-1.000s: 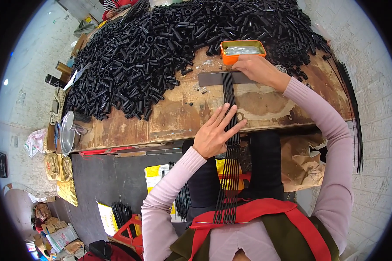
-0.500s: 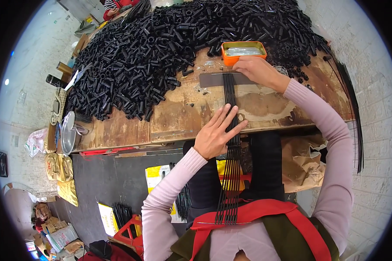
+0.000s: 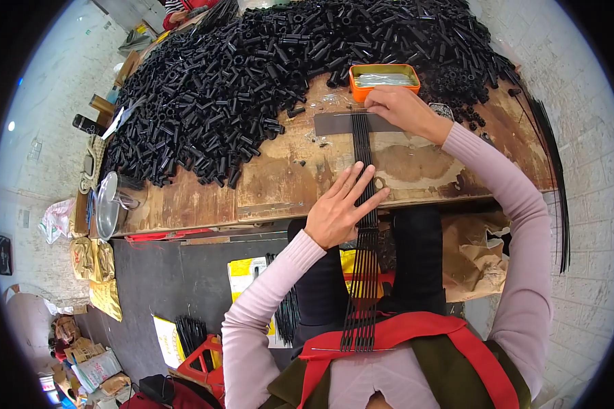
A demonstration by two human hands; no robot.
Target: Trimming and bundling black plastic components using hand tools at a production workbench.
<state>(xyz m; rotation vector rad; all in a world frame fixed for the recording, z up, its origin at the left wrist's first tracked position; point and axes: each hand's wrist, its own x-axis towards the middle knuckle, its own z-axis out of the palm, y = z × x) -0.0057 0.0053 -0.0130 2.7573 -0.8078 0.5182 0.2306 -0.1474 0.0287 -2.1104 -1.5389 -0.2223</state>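
A row of long thin black ribs (image 3: 363, 255), like umbrella ribs, runs from the worktable down over my lap. My left hand (image 3: 340, 208) lies flat on it near the table edge, fingers spread. At the far end, my right hand (image 3: 402, 109) is closed in a pinch beside the rib tips; what sits between its fingertips is too small to make out. Under the far ends lies a flat dark strip (image 3: 331, 125), with a thin metal wire (image 3: 344, 114) across it. Another thin wire (image 3: 319, 350) crosses the near ends, over my red apron (image 3: 409, 328).
Behind my right hand stands an orange tin (image 3: 386, 71) of thin silvery wires. A big heap of black tubular parts (image 3: 218, 102) covers the table's back and left. A clear plastic lid (image 3: 108, 206) leans at the left edge; loose black rods (image 3: 556, 170) hang off the right.
The view has shifted very slightly. My right hand's fingers have curled a little at the rib tips; my left hand has stayed on the ribs.
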